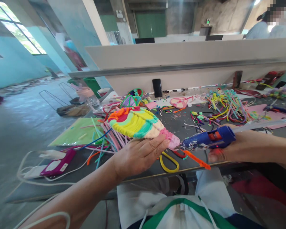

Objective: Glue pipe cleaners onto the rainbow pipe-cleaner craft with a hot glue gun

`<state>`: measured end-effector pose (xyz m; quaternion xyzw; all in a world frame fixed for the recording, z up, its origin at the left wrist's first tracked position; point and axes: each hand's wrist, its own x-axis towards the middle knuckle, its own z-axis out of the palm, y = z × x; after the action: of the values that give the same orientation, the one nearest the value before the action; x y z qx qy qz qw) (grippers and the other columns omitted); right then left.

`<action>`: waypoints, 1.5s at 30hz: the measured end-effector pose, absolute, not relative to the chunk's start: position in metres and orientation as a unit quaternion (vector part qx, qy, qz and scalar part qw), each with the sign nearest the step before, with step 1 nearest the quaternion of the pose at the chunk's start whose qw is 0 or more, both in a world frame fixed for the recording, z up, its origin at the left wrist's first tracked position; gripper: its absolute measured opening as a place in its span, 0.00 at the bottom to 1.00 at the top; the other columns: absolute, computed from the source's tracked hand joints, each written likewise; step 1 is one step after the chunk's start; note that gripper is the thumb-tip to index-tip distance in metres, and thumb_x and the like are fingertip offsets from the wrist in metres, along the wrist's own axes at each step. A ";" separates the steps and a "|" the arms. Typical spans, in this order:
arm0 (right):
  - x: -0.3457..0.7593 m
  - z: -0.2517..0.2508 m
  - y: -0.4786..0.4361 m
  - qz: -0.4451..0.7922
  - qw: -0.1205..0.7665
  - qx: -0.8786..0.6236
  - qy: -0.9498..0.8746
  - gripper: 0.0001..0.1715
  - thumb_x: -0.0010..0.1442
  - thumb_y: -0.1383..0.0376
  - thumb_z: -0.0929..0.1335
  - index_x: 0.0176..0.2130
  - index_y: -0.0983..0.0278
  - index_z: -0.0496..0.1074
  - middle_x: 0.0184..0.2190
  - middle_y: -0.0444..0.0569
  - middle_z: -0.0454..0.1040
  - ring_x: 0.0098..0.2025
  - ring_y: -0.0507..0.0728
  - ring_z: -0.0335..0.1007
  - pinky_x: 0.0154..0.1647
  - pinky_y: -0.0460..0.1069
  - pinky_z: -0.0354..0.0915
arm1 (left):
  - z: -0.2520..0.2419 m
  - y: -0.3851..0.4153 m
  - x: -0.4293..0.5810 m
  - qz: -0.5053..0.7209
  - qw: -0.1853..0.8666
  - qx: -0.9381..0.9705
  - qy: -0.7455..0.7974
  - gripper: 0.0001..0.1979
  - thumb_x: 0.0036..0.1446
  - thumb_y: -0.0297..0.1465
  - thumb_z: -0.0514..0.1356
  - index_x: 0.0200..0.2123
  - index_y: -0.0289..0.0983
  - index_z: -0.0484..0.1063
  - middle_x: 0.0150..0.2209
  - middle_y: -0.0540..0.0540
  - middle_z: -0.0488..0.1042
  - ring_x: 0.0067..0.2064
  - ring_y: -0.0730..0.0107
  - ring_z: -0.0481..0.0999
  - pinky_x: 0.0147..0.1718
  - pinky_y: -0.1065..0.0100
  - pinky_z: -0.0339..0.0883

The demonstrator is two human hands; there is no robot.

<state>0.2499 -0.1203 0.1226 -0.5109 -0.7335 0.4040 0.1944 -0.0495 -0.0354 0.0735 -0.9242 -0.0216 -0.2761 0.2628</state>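
Observation:
My left hand (143,152) is closed around the pink end of a colourful craft piece (138,122), ribbed in yellow, teal, red, orange and cream, perhaps made of pipe cleaners. It is held up over the table's front edge. In my right hand (231,146) is a blue glue gun (207,140) with a long clear glue stick (264,124) in its back end. Its nozzle is at the tip of the pink end; whether they touch is hard to tell. An orange strip (196,159) slants down just below the nozzle, and a yellow loop (169,163) lies below my left hand.
A magenta power strip (58,163) with white cables lies at the left. Behind are pink stems (113,140), a green packet (73,132), a standing phone (157,88), a pink heart-shaped piece (180,102) and tangled coloured stems (226,103). A low partition (181,54) runs along the back.

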 end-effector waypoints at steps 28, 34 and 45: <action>0.291 0.083 -0.105 0.506 0.318 -0.582 -0.552 0.22 0.51 0.54 0.72 0.41 0.67 0.72 0.32 0.48 0.73 0.24 0.48 0.62 0.25 0.45 0.59 | 0.043 -0.028 -0.058 -0.249 0.223 -0.940 -0.068 0.24 0.62 0.20 0.50 0.62 0.32 0.58 0.52 0.37 0.74 0.52 0.64 0.74 0.49 0.66 0.69; 0.284 0.072 -0.103 0.485 0.357 -0.580 -0.548 0.14 0.51 0.58 0.72 0.31 0.67 0.72 0.12 0.37 0.62 0.15 0.47 0.56 0.18 0.44 0.55 | 0.035 -0.025 -0.056 -0.254 0.204 -0.942 -0.075 0.26 0.62 0.21 0.51 0.63 0.33 0.56 0.53 0.37 0.73 0.54 0.64 0.72 0.51 0.66 0.68; 0.269 0.067 -0.104 0.606 0.376 -0.515 -0.476 0.14 0.52 0.58 0.72 0.28 0.66 0.69 0.14 0.37 0.61 0.12 0.44 0.47 0.13 0.43 0.55 | 0.037 -0.028 -0.052 -0.263 0.224 -0.935 -0.078 0.23 0.62 0.22 0.50 0.61 0.32 0.58 0.50 0.38 0.75 0.50 0.65 0.75 0.47 0.68 0.69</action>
<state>0.2694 -0.1038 0.0672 -0.5145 -0.4764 0.6059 0.3758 -0.0521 -0.0278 0.0374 -0.9351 -0.0777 -0.2634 0.2242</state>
